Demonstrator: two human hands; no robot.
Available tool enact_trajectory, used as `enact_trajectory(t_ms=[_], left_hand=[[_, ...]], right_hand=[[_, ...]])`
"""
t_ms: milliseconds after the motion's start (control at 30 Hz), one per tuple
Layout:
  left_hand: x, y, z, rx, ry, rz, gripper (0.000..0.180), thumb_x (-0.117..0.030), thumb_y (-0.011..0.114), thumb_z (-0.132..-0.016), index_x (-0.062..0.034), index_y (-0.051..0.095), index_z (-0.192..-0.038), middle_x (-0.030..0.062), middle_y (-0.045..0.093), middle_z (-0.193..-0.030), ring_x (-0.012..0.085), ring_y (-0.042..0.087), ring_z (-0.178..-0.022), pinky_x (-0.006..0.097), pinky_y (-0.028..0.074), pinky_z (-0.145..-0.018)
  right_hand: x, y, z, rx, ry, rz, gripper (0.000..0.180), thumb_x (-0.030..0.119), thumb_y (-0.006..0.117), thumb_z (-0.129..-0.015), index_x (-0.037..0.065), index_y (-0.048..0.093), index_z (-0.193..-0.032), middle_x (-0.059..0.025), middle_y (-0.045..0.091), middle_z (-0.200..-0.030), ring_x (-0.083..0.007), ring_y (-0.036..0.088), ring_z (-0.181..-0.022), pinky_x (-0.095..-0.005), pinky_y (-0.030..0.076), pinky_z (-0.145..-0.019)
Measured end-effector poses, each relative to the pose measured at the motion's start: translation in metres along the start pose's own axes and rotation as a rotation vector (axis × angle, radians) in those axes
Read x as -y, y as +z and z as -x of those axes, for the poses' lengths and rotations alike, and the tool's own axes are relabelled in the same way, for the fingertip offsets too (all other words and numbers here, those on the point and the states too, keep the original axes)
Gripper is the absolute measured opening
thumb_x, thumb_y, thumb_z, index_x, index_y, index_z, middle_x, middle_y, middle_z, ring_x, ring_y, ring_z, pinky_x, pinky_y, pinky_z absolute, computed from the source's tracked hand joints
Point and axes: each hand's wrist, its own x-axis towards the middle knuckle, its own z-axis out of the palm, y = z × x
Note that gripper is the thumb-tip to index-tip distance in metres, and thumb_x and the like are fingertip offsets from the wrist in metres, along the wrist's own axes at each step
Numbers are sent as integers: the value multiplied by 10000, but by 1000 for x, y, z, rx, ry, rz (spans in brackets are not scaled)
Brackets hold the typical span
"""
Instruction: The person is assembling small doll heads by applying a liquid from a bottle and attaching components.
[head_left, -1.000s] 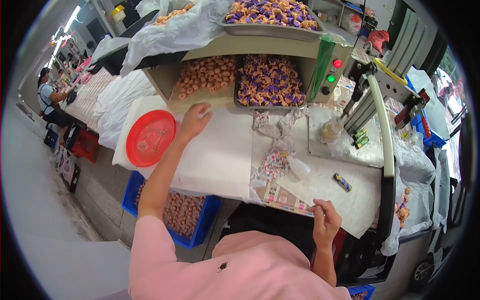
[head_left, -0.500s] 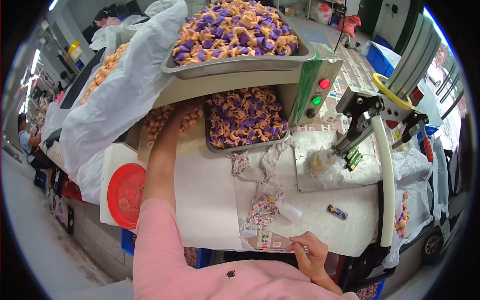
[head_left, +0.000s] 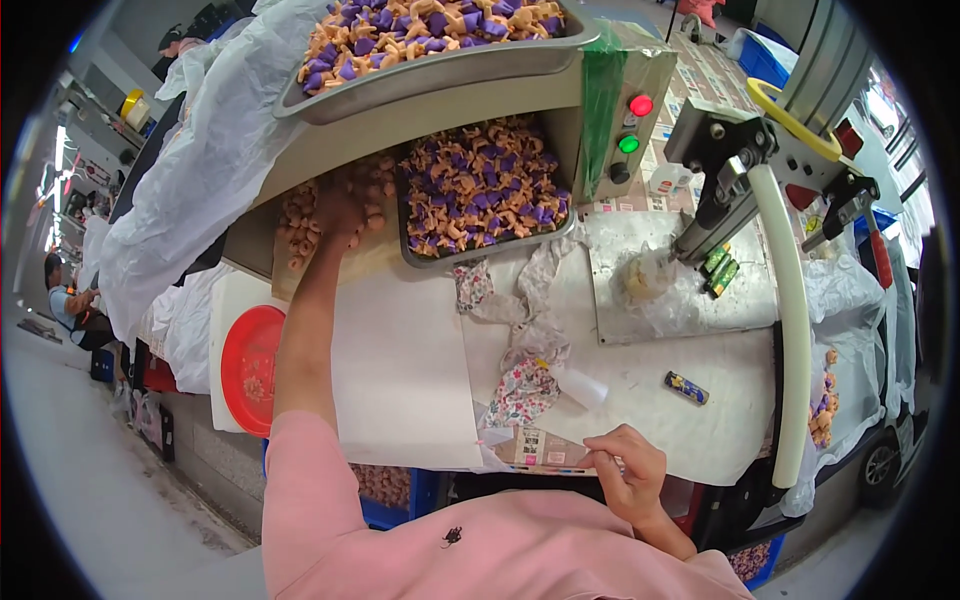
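Note:
My left hand reaches under the metal shelf, among a heap of small round peach-coloured pieces, like doll heads. Shadow hides its fingers, so what it grips does not show. Beside it stands a metal tray full of small peach and purple doll bodies. My right hand hovers at the near table edge with thumb and fingers curled together in a pinch; anything between them is too small to make out.
A second heaped tray stands on the shelf. On the right is a press machine over a metal plate. A red plastic bowl, a floral cloth and a dark battery-like cylinder lie on the table. Red and green buttons face me.
My view has shifted, so the trays sit higher and the shelf further left. My left hand stays among the round pieces; my right hand keeps its curled pose near the edge.

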Motion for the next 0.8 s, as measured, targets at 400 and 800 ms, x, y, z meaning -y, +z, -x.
enact_trajectory(t_ms=[400,800], left_hand=[[86,11,-33,-250,212,166,459,-218,731,-683,28,571,-1036,205,616,-917,352,602,-881,402,464,-788],[25,-6,26,-400,545,-441,323,-257,654,-810,-65,623,-1069,208,623,-1050,376,591,-987,414,477,-836]], right_hand=[[3,-13,29,-74,11,46,188,-93,539,-791,-26,647,-930,-96,635,-693,-173,604,-628,-256,445,-586],[-28,-4,28,-116,0,97,173,-62,588,-791,-3,668,-933,-50,652,-676,-149,541,-605,-267,438,-576]])
